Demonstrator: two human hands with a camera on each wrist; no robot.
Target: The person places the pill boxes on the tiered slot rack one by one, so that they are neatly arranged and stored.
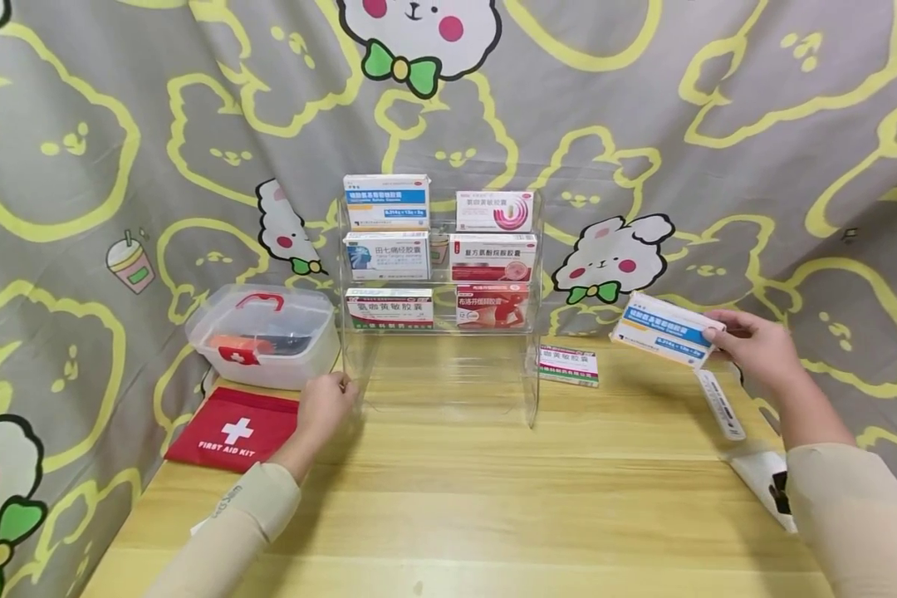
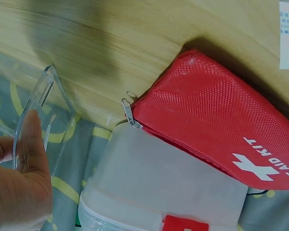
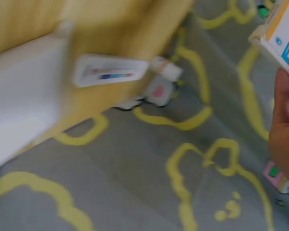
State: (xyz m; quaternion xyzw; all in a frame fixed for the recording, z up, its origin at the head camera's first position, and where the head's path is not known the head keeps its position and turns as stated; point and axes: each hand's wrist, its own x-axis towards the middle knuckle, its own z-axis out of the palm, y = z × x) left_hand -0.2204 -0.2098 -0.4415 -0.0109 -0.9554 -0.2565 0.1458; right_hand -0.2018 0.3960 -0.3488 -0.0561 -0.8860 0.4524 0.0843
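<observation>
A clear acrylic display rack [image 1: 448,390] stands in the middle of the table, with several medicine boxes in two columns over its upper tiers. My left hand [image 1: 327,407] pinches the rack's left side panel near its lower front, thumb and fingers on either side of the clear edge [image 2: 49,72] in the left wrist view. Raised over the right side of the table, a white and blue medicine box [image 1: 665,330] is held by its right end in my right hand [image 1: 758,345]. It resembles the white and blue box [image 1: 386,203] on the rack's top left.
Left of the rack sit a translucent lidded bin [image 1: 299,357] and a red first aid pouch [image 1: 232,428]. Another medicine box [image 1: 568,366] lies behind the rack's right side. Toward the right edge are a slim white package [image 1: 720,405] and a white item [image 1: 762,482] partly behind my sleeve.
</observation>
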